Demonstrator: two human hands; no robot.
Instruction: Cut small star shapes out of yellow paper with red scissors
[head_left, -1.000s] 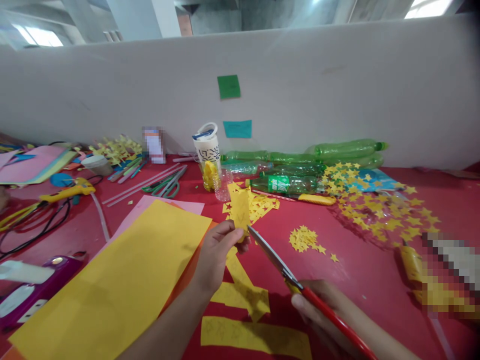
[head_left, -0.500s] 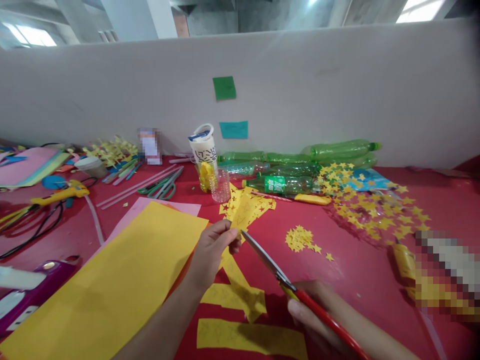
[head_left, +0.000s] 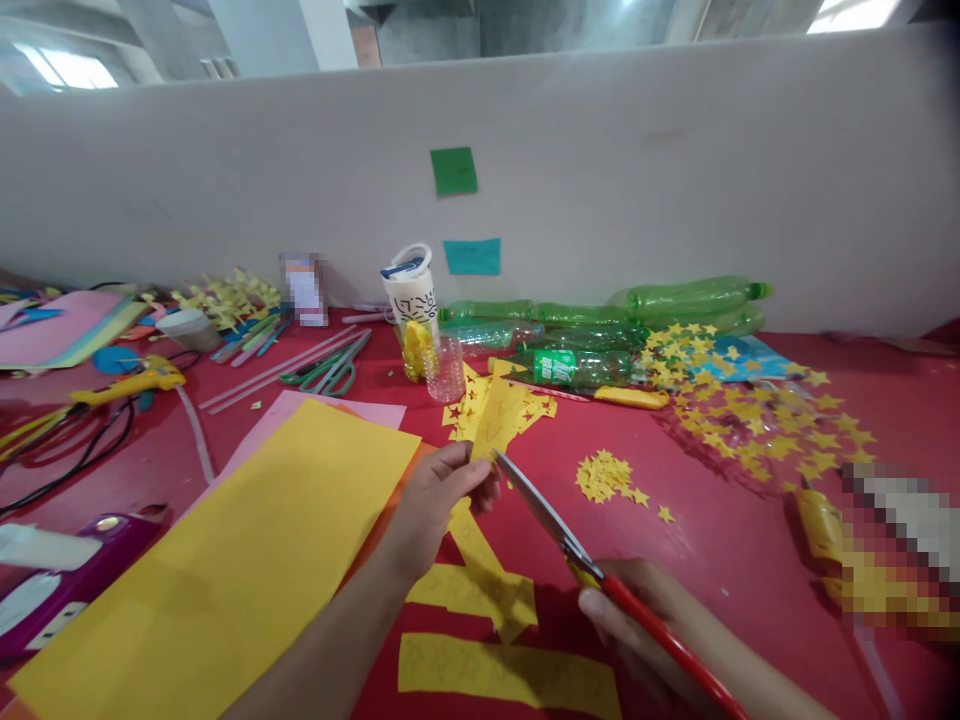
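My left hand (head_left: 435,500) pinches a small yellow paper strip (head_left: 499,415) and holds it upright above the red table (head_left: 720,540). My right hand (head_left: 645,610) grips red-handled scissors (head_left: 592,565), whose blade tip sits at the lower edge of the strip. Under my hands lie cut yellow paper strips (head_left: 495,670). A small heap of yellow paper stars (head_left: 604,475) lies just to the right of the blades.
A large yellow sheet (head_left: 232,560) over pink paper covers the near left. Green plastic bottles (head_left: 600,330), a white cup (head_left: 412,295), a clear glass (head_left: 446,370), green scissors (head_left: 326,375) and scattered stars (head_left: 750,410) stand further back. Glue guns (head_left: 131,380) and cables lie left.
The yellow strip has tilted to the right in my left hand, and the scissors stay at its lower edge. The view shifted slightly.
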